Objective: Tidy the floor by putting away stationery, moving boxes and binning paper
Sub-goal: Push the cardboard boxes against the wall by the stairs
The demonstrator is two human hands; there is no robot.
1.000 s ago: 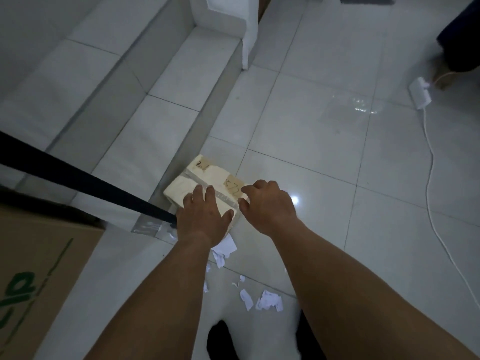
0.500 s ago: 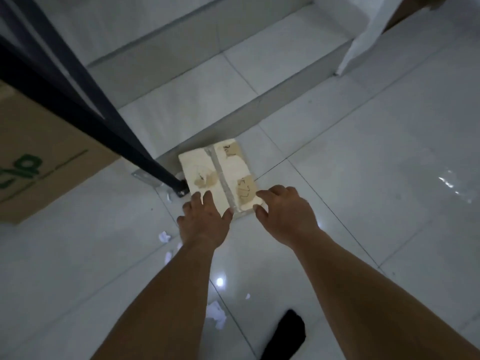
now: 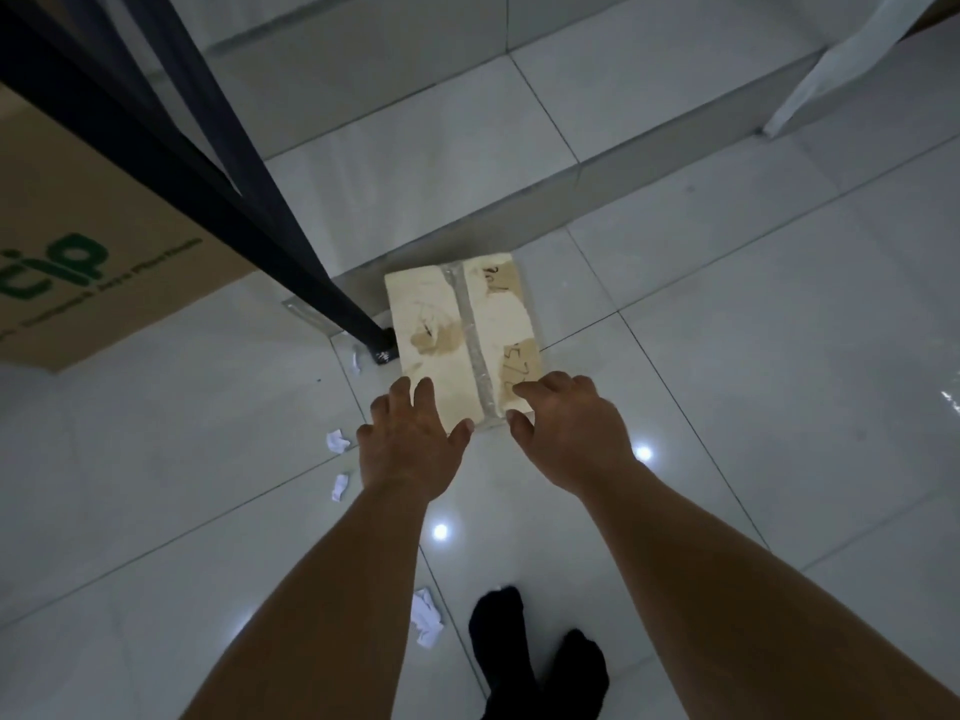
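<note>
Head view: two bare forearms reach forward and down to a box on the tiled floor point(image 3: 753, 387).
left hand point(image 3: 410, 449): fingers nearly straight and spread, laid on the near left corner of the small box point(image 3: 457, 330); thumb splayed along its near edge; nothing clasped.
right hand point(image 3: 569, 433): index finger across the box top, thumb against the near edge, other fingers bent over the near right corner; grasping that corner.
small box: cream, flat, taped down its middle seam, with brown patches bearing handwriting; directly ahead of the fingertips, its far edge at the foot of the step point(image 3: 441, 163).
black post point(image 3: 291, 252): slants down to a foot just left of the box, just beyond the left fingertips.
paper scraps point(image 3: 336, 441): white, just left of the left hand; more lie back toward the feet.
large carton point(image 3: 78, 241): brown with green print, well left of the fingers, beyond the post.
feet point(image 3: 498, 631): in black socks, behind the hands, between the forearms.
</note>
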